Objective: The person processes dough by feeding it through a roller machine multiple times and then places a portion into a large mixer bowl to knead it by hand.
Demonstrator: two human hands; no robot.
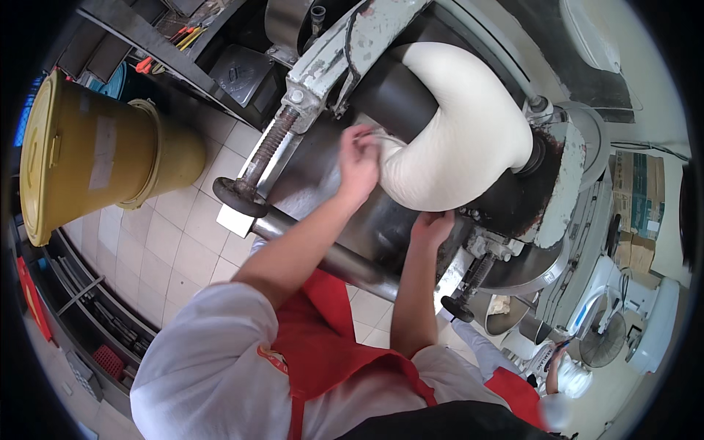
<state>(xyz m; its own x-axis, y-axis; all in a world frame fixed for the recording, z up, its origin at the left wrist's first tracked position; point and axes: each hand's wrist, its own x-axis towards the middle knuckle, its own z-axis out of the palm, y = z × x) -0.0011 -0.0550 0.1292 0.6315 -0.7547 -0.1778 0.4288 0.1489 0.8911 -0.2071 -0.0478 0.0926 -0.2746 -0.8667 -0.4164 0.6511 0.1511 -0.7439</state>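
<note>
A large, smooth white slab of dough point(467, 126) lies curved over the dark metal roller point(393, 99) of a dough sheeting machine. My left hand point(360, 162), blurred by motion, has its fingers bent on the dough's narrow left end. At the dough's lower edge is my right hand point(433, 228), its fingers curled against the underside and partly hidden by it. Below the dough slopes a shiny metal plate point(313, 176), with a steel bar point(352, 267) across the front between me and the machine.
Threaded screws with a black handwheel point(239, 197) on the left and a black knob point(457, 309) on the right flank the rollers. A lidded yellow bin point(104, 137) stands on the tiled floor at left. A co-worker in a red apron point(514, 393) is at lower right, near a fan point(602, 338).
</note>
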